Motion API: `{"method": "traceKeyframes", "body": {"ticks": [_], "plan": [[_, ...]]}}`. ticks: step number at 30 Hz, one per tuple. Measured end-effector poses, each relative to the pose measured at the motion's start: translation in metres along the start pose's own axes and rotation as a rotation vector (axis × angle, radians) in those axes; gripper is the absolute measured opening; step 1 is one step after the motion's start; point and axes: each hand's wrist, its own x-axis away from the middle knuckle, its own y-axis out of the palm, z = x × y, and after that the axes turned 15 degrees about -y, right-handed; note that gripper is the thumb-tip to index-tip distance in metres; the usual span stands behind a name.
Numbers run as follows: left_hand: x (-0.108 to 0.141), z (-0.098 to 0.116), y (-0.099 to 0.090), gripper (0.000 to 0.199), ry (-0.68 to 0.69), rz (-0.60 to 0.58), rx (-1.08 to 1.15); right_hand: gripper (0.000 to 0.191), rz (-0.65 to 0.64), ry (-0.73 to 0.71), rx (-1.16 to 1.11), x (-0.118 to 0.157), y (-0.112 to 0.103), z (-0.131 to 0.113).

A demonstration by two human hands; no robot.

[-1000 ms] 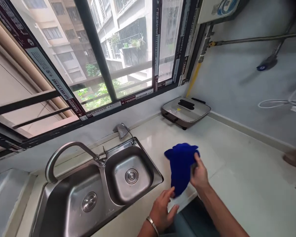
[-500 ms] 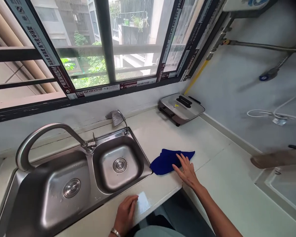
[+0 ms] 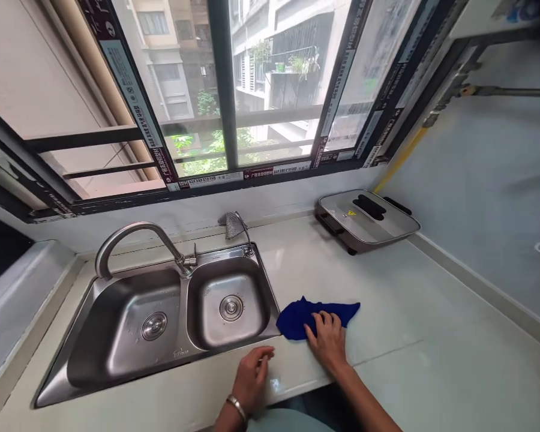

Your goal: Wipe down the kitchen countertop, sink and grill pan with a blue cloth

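Observation:
A crumpled dark blue cloth lies on the pale countertop, its left end touching the right rim of the steel sink. My right hand rests on the cloth's lower right part, fingers spread and slightly bent. My left hand is over the counter's front edge, below the right basin, with its fingers curled and thumb near the index finger. Nothing shows in its grasp, though the inside of the fingers is partly hidden. A metal bracelet circles the left wrist.
A curved faucet rises behind the basins. Beside a small tap, a grey mesh cloth hangs. An electric pan with a lid stands at the back right, below the window.
The view has shifted left and up. My right hand has settled lower on the cloth with its fingers more bent. My left hand has moved closer to the sink's front rim.

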Motion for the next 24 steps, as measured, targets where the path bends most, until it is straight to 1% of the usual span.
{"method": "traceKeyframes", "body": {"ticks": [3, 5, 7, 8, 9, 11, 13, 16, 19, 21, 22, 23, 24], "plan": [[-0.021, 0.026, 0.043, 0.033, 0.231, -0.059, -0.236, 0.043, 0.122, -0.037, -0.255, 0.011, -0.008, 0.015], [-0.039, 0.041, 0.068, 0.040, 0.350, -0.091, -0.377, 0.045, 0.206, -0.005, -0.402, 0.030, -0.013, 0.029], [-0.060, 0.053, 0.090, 0.047, 0.453, -0.103, -0.501, 0.044, 0.252, 0.045, -0.439, 0.057, -0.017, 0.046], [-0.071, 0.058, 0.099, 0.051, 0.492, -0.106, -0.559, 0.043, 0.252, 0.054, -0.425, 0.071, -0.017, 0.054], [-0.081, 0.063, 0.107, 0.054, 0.514, -0.109, -0.614, 0.043, 0.245, 0.060, -0.398, 0.085, -0.017, 0.063], [-0.101, 0.069, 0.120, 0.060, 0.514, -0.120, -0.711, 0.042, 0.208, 0.051, -0.336, 0.109, -0.016, 0.075], [-0.117, 0.071, 0.128, 0.063, 0.497, -0.133, -0.779, 0.040, 0.164, 0.020, -0.294, 0.122, -0.015, 0.081], [-0.131, 0.065, 0.133, 0.064, 0.524, -0.146, -0.820, 0.038, 0.138, -0.004, -0.243, 0.123, -0.017, 0.075], [-0.131, 0.049, 0.127, 0.056, 0.610, -0.155, -0.804, 0.037, 0.167, 0.052, -0.149, 0.111, -0.018, 0.060], [-0.126, 0.035, 0.114, 0.045, 0.649, -0.172, -0.755, 0.036, 0.200, 0.091, -0.076, 0.105, -0.016, 0.051], [-0.124, 0.027, 0.103, 0.041, 0.633, -0.172, -0.710, 0.035, 0.215, 0.102, -0.042, 0.102, -0.015, 0.047], [-0.123, 0.019, 0.090, 0.040, 0.591, -0.174, -0.648, 0.034, 0.225, 0.103, -0.013, 0.101, -0.014, 0.045], [-0.123, 0.011, 0.074, 0.040, 0.501, -0.150, -0.561, 0.033, 0.228, 0.097, 0.009, 0.100, -0.013, 0.043]]}}
